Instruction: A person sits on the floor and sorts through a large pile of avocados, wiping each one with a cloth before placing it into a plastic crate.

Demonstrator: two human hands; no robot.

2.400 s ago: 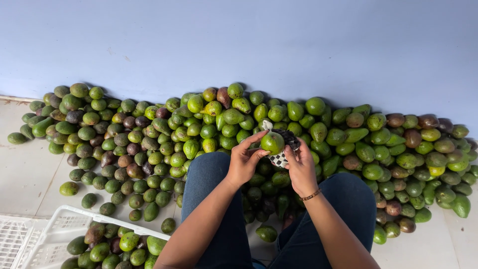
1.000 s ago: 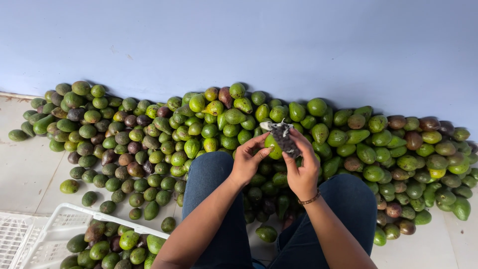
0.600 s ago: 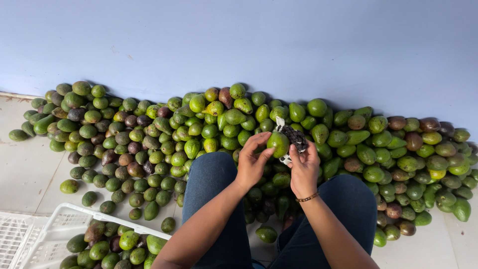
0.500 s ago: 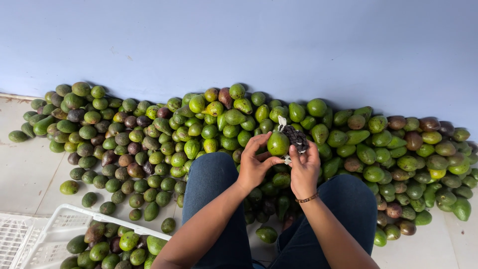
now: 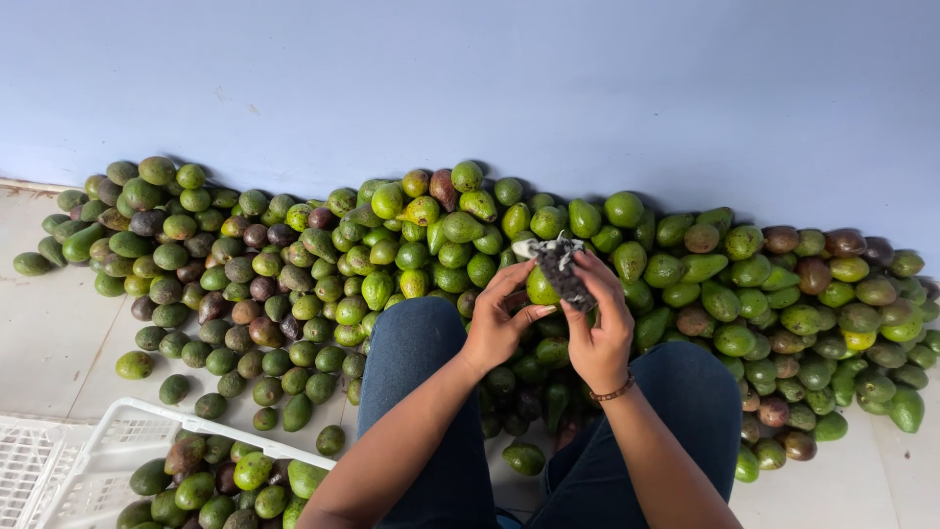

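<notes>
My left hand (image 5: 499, 321) and my right hand (image 5: 597, 328) are raised together over my knees. Between them is a green avocado (image 5: 540, 288), gripped by the left fingers. My right hand presses a dark netted cloth or mesh sleeve (image 5: 561, 266) against the fruit's right side, with a pale end sticking out at the top. A thin bracelet circles my right wrist. Behind the hands lies a big heap of avocados (image 5: 392, 245) along the wall, mostly green, some brown or purple.
A white plastic crate (image 5: 117, 441) at the lower left holds several avocados. A second white crate edge (image 5: 24, 470) shows beside it. My blue-jeaned legs (image 5: 421, 353) reach into the pile. A blue wall (image 5: 490, 88) backs the heap; pale floor tiles lie at the left.
The avocado has been turned in my hands and the dark mesh has shifted from the fruit's lower right up over its right side. The hands stay in the same spot.
</notes>
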